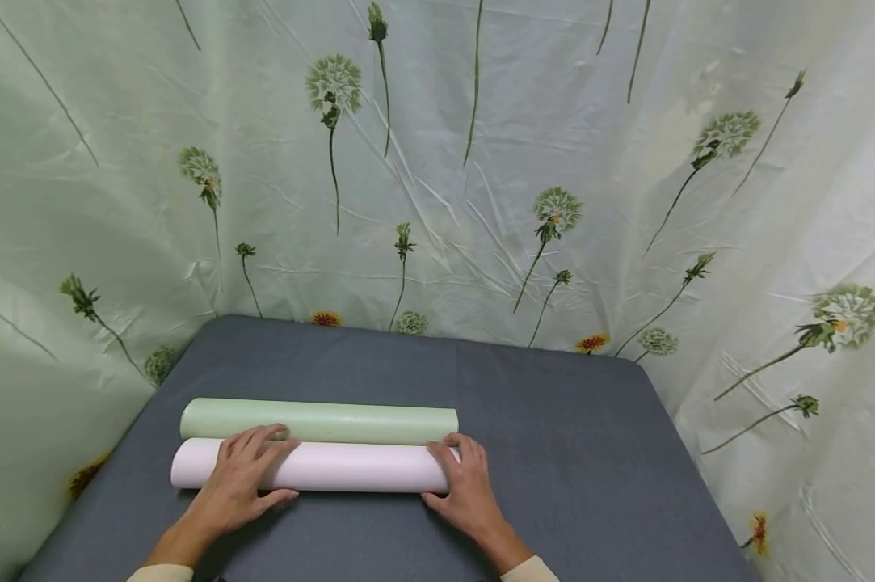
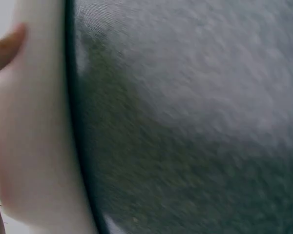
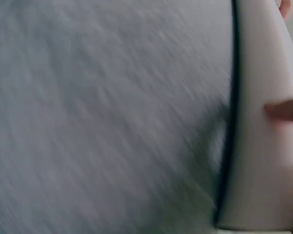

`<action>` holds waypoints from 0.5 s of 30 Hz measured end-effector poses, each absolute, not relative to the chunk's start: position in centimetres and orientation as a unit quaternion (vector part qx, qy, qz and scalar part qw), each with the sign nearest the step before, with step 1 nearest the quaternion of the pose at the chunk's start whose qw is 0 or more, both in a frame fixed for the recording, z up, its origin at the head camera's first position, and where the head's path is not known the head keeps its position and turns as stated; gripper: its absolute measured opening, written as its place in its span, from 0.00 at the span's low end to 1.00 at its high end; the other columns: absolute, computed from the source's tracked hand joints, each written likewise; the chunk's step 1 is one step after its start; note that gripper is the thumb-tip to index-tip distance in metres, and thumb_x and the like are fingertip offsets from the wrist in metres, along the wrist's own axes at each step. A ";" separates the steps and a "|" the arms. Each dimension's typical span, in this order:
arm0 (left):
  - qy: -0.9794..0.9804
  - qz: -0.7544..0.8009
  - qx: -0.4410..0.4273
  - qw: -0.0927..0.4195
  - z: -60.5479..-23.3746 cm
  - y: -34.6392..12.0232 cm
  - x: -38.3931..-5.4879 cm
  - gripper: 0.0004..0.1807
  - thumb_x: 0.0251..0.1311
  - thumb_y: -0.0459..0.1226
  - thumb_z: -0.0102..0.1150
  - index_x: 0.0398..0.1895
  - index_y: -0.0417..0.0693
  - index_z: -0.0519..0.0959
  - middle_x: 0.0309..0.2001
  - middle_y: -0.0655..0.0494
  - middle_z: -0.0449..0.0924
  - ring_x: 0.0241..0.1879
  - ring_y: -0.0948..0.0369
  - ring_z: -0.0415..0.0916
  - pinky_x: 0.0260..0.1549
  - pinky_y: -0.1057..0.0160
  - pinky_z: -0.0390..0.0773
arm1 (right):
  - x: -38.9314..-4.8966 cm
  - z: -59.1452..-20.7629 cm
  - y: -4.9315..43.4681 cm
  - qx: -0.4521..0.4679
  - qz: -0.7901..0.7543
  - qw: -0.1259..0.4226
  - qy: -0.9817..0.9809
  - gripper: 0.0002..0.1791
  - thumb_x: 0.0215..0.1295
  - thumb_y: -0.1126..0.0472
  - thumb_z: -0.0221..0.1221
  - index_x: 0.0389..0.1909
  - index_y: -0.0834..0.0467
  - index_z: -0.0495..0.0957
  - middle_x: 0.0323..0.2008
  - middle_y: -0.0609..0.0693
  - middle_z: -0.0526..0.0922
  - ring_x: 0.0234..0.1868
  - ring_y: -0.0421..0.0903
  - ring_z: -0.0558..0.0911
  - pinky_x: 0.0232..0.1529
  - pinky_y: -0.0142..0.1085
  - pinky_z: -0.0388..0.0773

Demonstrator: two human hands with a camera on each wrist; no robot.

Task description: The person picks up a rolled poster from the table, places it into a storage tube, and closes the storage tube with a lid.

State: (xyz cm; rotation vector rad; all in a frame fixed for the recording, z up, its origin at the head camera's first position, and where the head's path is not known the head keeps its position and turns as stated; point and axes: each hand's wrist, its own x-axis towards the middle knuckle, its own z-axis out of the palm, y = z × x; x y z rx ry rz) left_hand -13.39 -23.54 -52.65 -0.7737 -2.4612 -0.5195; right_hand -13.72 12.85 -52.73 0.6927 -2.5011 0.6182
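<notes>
Two long rolls lie side by side on the dark grey cloth. The pale pink roll [image 1: 357,467] is nearer me, and the light green roll [image 1: 364,422] lies right behind it. My left hand [image 1: 235,487] grips the pink roll left of its middle, fingers over the top and thumb at the near side. At the right end my right hand [image 1: 468,487] holds the same roll between thumb and fingers. In the left wrist view the pink roll [image 2: 41,126] runs down the left side; in the right wrist view the roll [image 3: 259,161] fills the right side.
The grey cloth-covered table [image 1: 568,469] reaches back to a pale curtain [image 1: 437,202] printed with dandelions. This curtain also hangs along the left and right sides.
</notes>
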 end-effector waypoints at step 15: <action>-0.945 -0.207 -0.184 0.172 -47.0 -21.0 -15.5 0.42 0.47 0.60 0.67 0.63 0.47 0.71 0.68 0.37 0.58 0.66 0.37 0.52 0.55 0.28 0.49 | -17.3 -46.6 18.6 0.176 0.188 0.063 -0.964 0.47 0.48 0.39 0.70 0.69 0.53 0.65 0.71 0.64 0.55 0.73 0.64 0.48 0.67 0.62 0.43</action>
